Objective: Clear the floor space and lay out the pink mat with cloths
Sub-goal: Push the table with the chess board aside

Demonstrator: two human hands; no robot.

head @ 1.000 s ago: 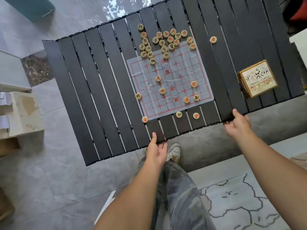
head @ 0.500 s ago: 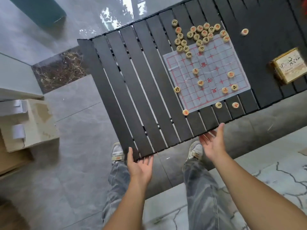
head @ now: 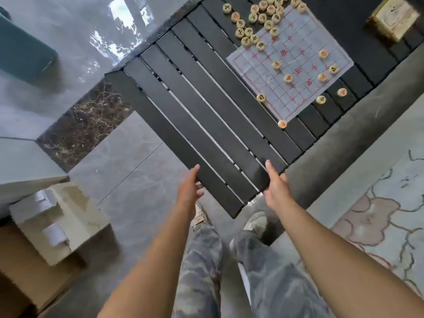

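A low black slatted table (head: 206,111) stands on the grey tiled floor. It carries a paper chess board (head: 291,65), several round wooden chess pieces (head: 252,18) and a gold game box (head: 392,18). My left hand (head: 190,189) holds the table's near left edge, thumb up along the side and fingers curled underneath. My right hand (head: 275,189) grips the near edge, thumb on top of a slat and fingers below. No pink mat or cloths are in view.
A torn cardboard box (head: 68,216) sits on the floor at my left, beside a pale ledge. A flower-patterned rug (head: 378,214) lies at the right. A teal object (head: 23,53) is at the far left. My feet stand just under the table's near corner.
Both hands moved left along the table's near edge to its left corner. From open palms below the edge they have closed onto it. The view has swung left.
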